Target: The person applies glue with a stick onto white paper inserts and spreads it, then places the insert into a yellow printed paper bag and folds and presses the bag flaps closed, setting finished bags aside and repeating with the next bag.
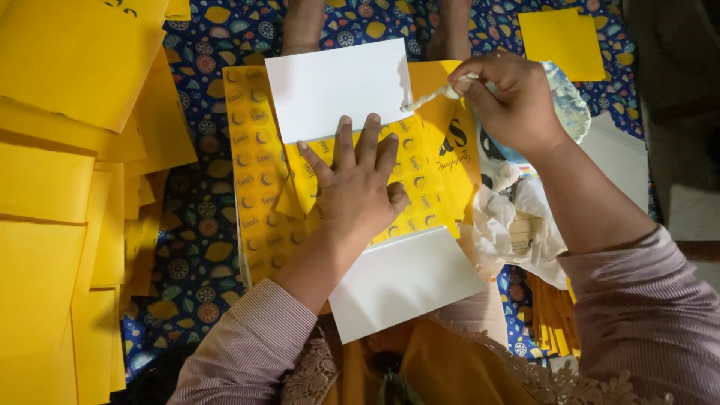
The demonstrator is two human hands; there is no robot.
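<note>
A: Where is the left hand (358, 187)?

B: Flat, fingers spread, palm down on the yellow patterned sheet (405, 176); it grips nothing, it only presses the sheet down.

A: And the sheet itself?

B: It lies in the middle of the blue patterned cloth (199, 217), just in front of the person; one white flap (337, 86) folds up at the far edge, another white flap (401, 281) lies at the near edge, beside the wrist.

A: The right hand (510, 101)?

B: Raised over the sheet's right corner; fingers pinched narrow around a thin white stick (435, 95) whose tip points toward the far flap.

A: What lies around?

B: Stacks of plain yellow sheets (60, 187) on the left; crumpled white wrapping (517, 217) under the right forearm; a small yellow square (562, 41) at the far right.
</note>
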